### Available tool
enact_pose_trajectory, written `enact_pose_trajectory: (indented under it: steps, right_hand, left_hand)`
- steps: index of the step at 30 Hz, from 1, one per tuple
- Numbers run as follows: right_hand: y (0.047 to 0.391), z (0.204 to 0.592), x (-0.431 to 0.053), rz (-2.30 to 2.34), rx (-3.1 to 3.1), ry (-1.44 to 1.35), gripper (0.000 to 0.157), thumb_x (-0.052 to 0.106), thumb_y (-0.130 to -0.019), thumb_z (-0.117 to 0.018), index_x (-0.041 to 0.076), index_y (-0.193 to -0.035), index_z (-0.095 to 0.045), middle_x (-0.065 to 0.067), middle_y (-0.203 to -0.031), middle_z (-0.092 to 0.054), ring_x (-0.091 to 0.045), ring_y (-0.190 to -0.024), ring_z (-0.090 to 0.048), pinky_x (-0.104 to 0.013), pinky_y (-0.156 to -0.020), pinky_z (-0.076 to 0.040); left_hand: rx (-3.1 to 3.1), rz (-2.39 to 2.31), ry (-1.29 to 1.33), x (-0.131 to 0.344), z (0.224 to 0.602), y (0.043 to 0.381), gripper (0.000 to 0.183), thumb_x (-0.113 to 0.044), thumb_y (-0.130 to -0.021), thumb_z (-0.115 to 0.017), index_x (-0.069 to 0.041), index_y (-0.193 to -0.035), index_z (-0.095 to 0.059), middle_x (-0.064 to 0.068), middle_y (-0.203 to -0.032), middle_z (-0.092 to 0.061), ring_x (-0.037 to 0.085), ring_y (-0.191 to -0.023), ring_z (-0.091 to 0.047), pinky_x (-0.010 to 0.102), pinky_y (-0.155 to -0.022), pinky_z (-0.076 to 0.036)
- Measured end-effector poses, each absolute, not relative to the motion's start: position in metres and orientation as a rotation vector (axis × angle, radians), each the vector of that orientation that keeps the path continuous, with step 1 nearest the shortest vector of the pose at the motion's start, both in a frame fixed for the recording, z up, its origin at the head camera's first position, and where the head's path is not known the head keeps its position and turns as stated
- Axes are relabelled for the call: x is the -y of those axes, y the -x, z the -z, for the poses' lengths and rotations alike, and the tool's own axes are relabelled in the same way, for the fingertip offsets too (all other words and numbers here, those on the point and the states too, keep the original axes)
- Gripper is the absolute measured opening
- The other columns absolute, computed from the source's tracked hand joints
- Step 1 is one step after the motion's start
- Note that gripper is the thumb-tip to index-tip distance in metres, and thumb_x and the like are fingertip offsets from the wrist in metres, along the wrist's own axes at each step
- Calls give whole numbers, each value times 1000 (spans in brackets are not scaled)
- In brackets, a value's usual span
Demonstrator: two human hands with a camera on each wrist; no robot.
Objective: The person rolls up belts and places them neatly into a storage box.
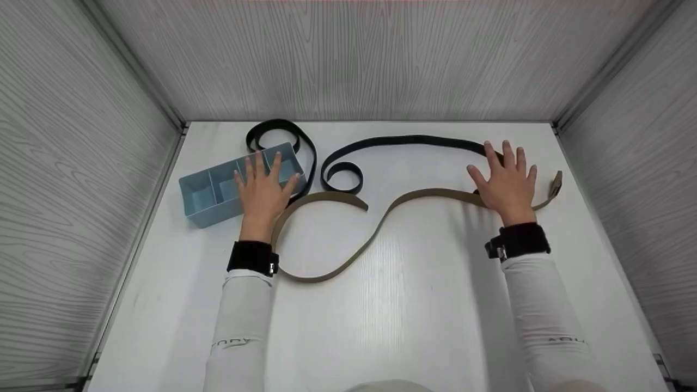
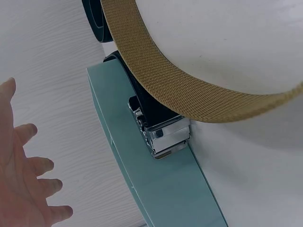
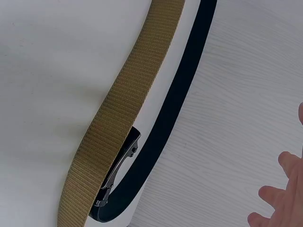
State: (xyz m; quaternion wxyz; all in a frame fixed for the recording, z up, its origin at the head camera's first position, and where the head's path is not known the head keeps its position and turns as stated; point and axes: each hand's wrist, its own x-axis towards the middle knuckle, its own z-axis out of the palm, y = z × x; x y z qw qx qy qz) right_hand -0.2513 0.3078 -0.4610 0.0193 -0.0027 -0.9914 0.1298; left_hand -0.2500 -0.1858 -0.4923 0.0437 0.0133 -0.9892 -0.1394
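Note:
My left hand (image 1: 262, 193), fingers spread, overlaps a blue compartment box (image 1: 199, 220) in the head view. My right hand (image 1: 509, 185), fingers also spread, overlaps a tan woven belt (image 1: 435, 192) and the end of a black belt (image 1: 403, 140). Neither hand holds anything. The tan belt curves across the table, its buckle (image 1: 556, 185) at the right. Another black belt (image 1: 279, 123) loops behind the box; its silver buckle (image 2: 168, 136) shows by the box side in the left wrist view. A dark buckle (image 3: 118, 165) lies partly under the tan belt in the right wrist view.
The white table (image 1: 403, 326) is bounded by a grey wood-grain back wall (image 1: 370, 60) and side walls at left (image 1: 65, 190) and right (image 1: 642, 163). Each wrist wears a black strap, on the left (image 1: 251, 256) and the right (image 1: 523, 239).

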Motion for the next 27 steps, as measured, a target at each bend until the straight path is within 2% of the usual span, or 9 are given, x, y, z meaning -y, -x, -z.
enact_pose_trajectory:
  steps: [7, 11, 14, 17, 19, 24, 27]
  right_hand:
    - [248, 463, -291, -410, 3071, -65, 80, 70, -96, -27, 22, -158, -15, -17, -162, -6, -42, -147, 0, -67, -109, -2]
    - [244, 468, -277, -360, 3083, -117, 80, 69, -96, -26, 19, -158, -19, -21, -159, -17, -47, -142, -19, -67, -106, -20]
    - [240, 474, -264, -349, 3121, -163, 79, 69, -96, -27, 18, -157, -22, -24, -155, -26, -50, -132, -35, -66, -94, -36]
    - [234, 482, -251, -399, 3192, -202, 77, 66, -97, -31, 18, -157, -23, -25, -151, -33, -50, -121, -47, -63, -83, -44]
    - [229, 488, -241, -444, 3248, -220, 76, 64, -98, -34, 17, -156, -24, -26, -149, -36, -48, -119, -50, -62, -81, -46]
    - [215, 505, -217, -503, 3349, -267, 69, 56, -100, -41, 15, -155, -28, -25, -148, -39, -46, -120, -51, -63, -88, -43]
    - [207, 516, -201, -488, 3349, -351, 65, 50, -100, -46, 16, -154, -31, -21, -148, -41, -43, -115, -56, -60, -84, -47]
  left_hand:
    - [3025, 414, -32, 182, 491, 248, 77, -68, -95, -33, -21, -157, -24, 22, -161, -10, 43, -146, -7, 64, -111, -3]
    - [3025, 438, -36, 177, 492, 246, 76, -65, -96, -35, -19, -156, -26, 24, -160, -10, 46, -144, -13, 65, -110, -7]
    - [3016, 456, -24, 170, 493, 245, 73, -63, -97, -38, -18, -155, -31, 26, -158, -17, 47, -141, -23, 66, -109, -14]
    - [3030, 482, 7, 161, 496, 244, 72, -61, -98, -39, -17, -154, -33, 27, -155, -23, 47, -138, -30, 66, -107, -19]
    - [3052, 489, 35, 153, 499, 243, 72, -61, -98, -40, -16, -153, -34, 28, -154, -27, 46, -135, -35, 64, -106, -23]
    - [3102, 455, 142, 129, 509, 237, 70, -60, -98, -41, -14, -151, -39, 26, -148, -38, 44, -128, -45, 60, -104, -31]
    - [3119, 415, 194, 114, 516, 234, 69, -60, -98, -41, -13, -149, -42, 25, -145, -43, 42, -125, -49, 58, -102, -35]
